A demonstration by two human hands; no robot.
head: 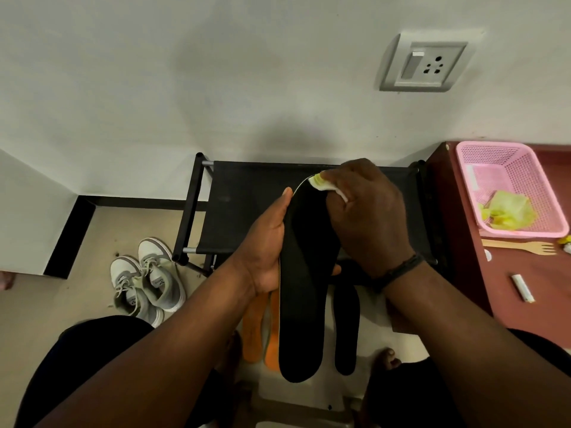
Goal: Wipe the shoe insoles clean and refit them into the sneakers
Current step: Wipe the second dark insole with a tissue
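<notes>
Both your hands work: left hand (265,251) grips the black insole (304,288) steady, so right hand (367,217) fingers, pinched on the wipe (324,184), can rub its toe.

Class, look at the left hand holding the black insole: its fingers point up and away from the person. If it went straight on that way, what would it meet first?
Probably the black fabric top of the shoe rack, which lies beyond the left hand; depth is unclear, so it might pass above it to the wall.

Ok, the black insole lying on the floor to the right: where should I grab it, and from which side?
Pinch the black insole at its near rounded end, coming from above on its right side: that end lies bare, while the far end runs under the right hand.
</notes>
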